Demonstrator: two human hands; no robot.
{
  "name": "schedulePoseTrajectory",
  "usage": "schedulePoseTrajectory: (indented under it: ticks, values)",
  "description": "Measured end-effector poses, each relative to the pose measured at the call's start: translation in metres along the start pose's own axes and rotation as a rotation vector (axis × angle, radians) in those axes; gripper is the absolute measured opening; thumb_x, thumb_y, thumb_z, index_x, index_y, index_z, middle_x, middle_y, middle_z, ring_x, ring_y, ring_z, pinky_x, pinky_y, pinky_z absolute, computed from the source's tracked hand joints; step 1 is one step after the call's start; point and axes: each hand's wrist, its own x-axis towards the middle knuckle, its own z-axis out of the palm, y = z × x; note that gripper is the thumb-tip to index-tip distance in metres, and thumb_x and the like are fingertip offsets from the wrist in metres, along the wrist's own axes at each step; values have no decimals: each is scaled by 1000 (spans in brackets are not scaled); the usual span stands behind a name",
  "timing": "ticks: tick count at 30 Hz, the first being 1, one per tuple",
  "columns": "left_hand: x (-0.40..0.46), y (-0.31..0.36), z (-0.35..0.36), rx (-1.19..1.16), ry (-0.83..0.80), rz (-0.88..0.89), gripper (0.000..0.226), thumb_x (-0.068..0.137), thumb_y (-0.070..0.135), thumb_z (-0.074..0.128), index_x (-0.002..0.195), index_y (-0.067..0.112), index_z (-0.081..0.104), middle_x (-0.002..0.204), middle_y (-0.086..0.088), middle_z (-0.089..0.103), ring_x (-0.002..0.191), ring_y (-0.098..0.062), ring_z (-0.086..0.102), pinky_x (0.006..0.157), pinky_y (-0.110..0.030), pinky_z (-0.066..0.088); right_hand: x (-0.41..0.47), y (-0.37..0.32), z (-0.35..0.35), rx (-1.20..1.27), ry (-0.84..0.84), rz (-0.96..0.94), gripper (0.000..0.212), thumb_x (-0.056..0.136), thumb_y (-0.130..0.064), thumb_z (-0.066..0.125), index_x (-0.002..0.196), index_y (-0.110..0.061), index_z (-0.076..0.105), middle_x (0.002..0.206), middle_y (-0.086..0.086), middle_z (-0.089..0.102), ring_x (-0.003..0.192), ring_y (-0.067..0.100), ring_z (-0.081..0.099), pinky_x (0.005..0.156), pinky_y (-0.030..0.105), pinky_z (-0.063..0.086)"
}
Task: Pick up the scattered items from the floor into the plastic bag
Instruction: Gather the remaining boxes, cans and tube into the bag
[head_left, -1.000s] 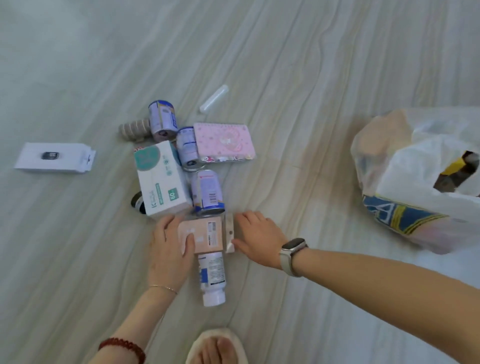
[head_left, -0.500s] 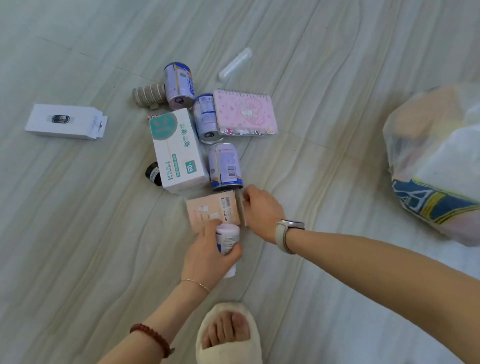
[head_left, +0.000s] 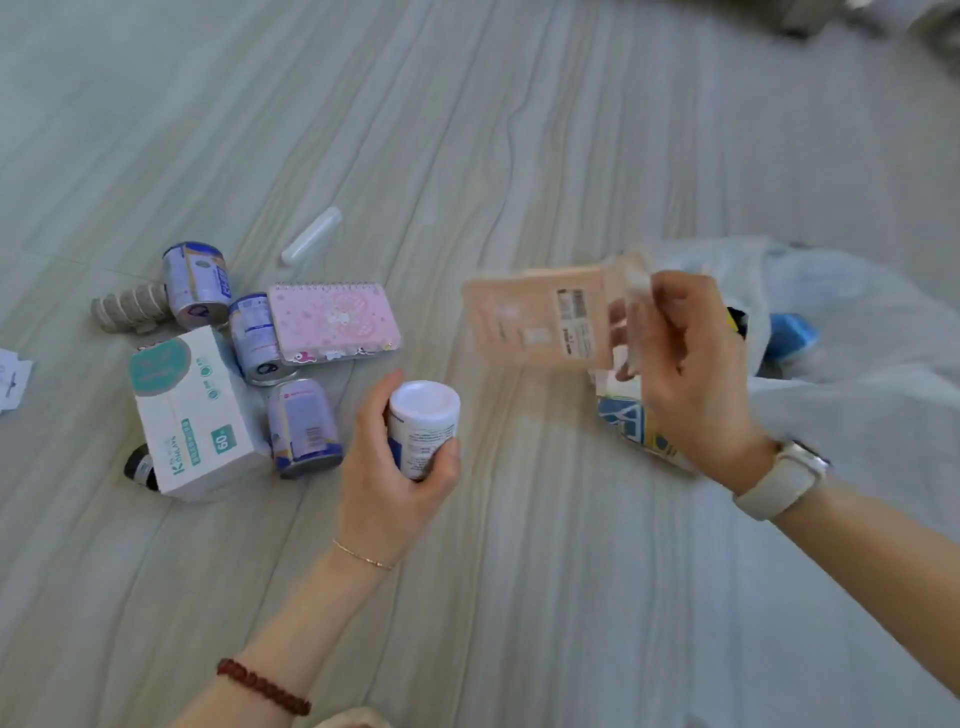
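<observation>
My left hand (head_left: 387, 483) is closed around a white bottle (head_left: 423, 423) with a white cap, held above the floor. My right hand (head_left: 680, 374), with a watch on the wrist, grips a flat peach packet (head_left: 535, 325) by its right end, lifted and blurred, just left of the white plastic bag (head_left: 857, 332). The bag lies on the floor at the right, with items showing in its opening. On the floor at the left lie three purple-and-white cans (head_left: 304, 426), a white and teal box (head_left: 189, 410), a pink spiral notebook (head_left: 335, 322) and a clear tube (head_left: 311, 235).
A stack of tape rolls (head_left: 130, 306) lies beside the far can. A small dark bottle (head_left: 140, 466) peeks out under the box. The corner of a white box (head_left: 13, 379) shows at the left edge. Pale wood-grain floor (head_left: 519, 571) surrounds everything.
Both hands have risen off the floor: the left with the white bottle, the right with the peach packet, carried right toward the bag. The camera has swung right.
</observation>
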Motion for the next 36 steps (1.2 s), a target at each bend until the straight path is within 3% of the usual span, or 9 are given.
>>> schedulePoseTrajectory:
  ticks: [4, 8, 13, 16, 20, 23, 27, 32, 36]
  values:
    - [16, 36, 39, -46, -81, 84, 69, 68, 40, 54, 125, 4, 42, 106, 17, 48, 94, 17, 46, 80, 2, 34, 16, 6, -76, -127, 303, 3, 24, 96, -12, 37, 93, -35, 40, 80, -12, 59, 66, 8, 63, 48, 26, 50]
    - [21, 70, 71, -27, -193, 165, 64, 67, 46, 53, 125, 27, 35, 110, 10, 50, 94, 0, 49, 77, -11, 41, 14, 33, -143, -446, 413, 136, 19, 95, -10, 37, 108, -3, 49, 86, 9, 62, 74, 34, 63, 64, 49, 51]
    - [27, 91, 90, 12, -303, 223, 73, 63, 50, 56, 128, 26, 36, 106, 22, 50, 94, 0, 52, 75, -5, 41, 11, 71, -156, -670, 293, 428, 26, 92, -11, 36, 113, -7, 51, 89, 25, 65, 77, 40, 58, 68, 48, 51]
    - [36, 105, 98, -2, -340, 179, 60, 63, 51, 61, 116, 36, 37, 102, 23, 53, 89, 4, 55, 69, -2, 42, 18, 82, -155, -758, 251, 514, 29, 91, -10, 36, 115, -4, 52, 93, 27, 64, 83, 43, 57, 72, 49, 50]
    - [56, 127, 118, -77, -386, 42, 46, 74, 38, 69, 111, 31, 43, 96, 15, 60, 84, 2, 59, 65, -9, 45, 25, 84, -154, -749, 142, 527, 29, 92, -21, 43, 115, -9, 57, 103, 20, 67, 93, 41, 59, 81, 45, 49]
    - [71, 144, 142, -163, -479, -121, 41, 78, 34, 68, 112, 26, 46, 96, 11, 59, 82, 2, 58, 62, -8, 45, 20, 84, -160, -750, 188, 475, 30, 93, -26, 43, 117, -14, 56, 107, 13, 68, 98, 37, 59, 85, 46, 49]
    - [78, 161, 187, -220, -614, -289, 45, 80, 31, 66, 119, 19, 47, 90, 9, 56, 78, -8, 58, 70, -19, 47, 2, 105, -180, -878, 129, 601, 40, 92, -30, 45, 129, -16, 47, 131, 11, 54, 124, 31, 42, 101, 47, 33]
    - [77, 164, 252, -46, -763, -192, 61, 80, 23, 65, 133, 12, 36, 125, -8, 50, 107, -24, 54, 86, -24, 41, -20, 128, -182, -650, 24, 764, 54, 91, -23, 49, 140, -19, 29, 147, 12, 28, 119, 36, 46, 93, 45, 44]
    - [71, 158, 274, 193, -832, 26, 58, 85, 24, 56, 137, 12, 33, 137, -11, 41, 124, -27, 42, 98, -29, 34, -25, 132, -180, -610, 81, 723, 48, 92, -13, 45, 138, -12, 33, 143, 12, 35, 122, 33, 42, 93, 41, 42]
